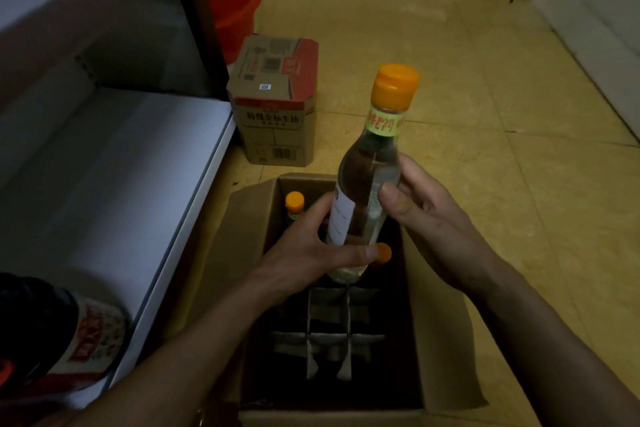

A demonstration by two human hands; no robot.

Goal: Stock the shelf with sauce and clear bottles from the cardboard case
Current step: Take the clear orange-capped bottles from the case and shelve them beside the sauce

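Clear bottle [363, 177] with the orange cap [394, 87] is up in the air over the open cardboard case [433, 340]. It leans a little, and its cap points to the far side.

What could go wrong? The bottle looks smooth, so I think it could slip if one grip lets go too soon. Then it would drop onto the two other bottles in the case, one at the far left [294, 201] and one just under the held bottle [382, 253]. It could also hit the hard floor [485, 114] and maybe break. The white shelf [104, 184] is on the left. A fast swing that way could knock the bottle on the shelf edge. It could also bump the dark sauce bottle [59, 329] that stands on the near end of the shelf.

Now the grip. The left grip [304, 253] is wrapped round the low part of the clear bottle, with the thumb lying across the near side. The right grip [433, 215] holds the top part, thumb pressed on the near side and fingers curled round the far side. Both are closed on the bottle, and neither touches the case.
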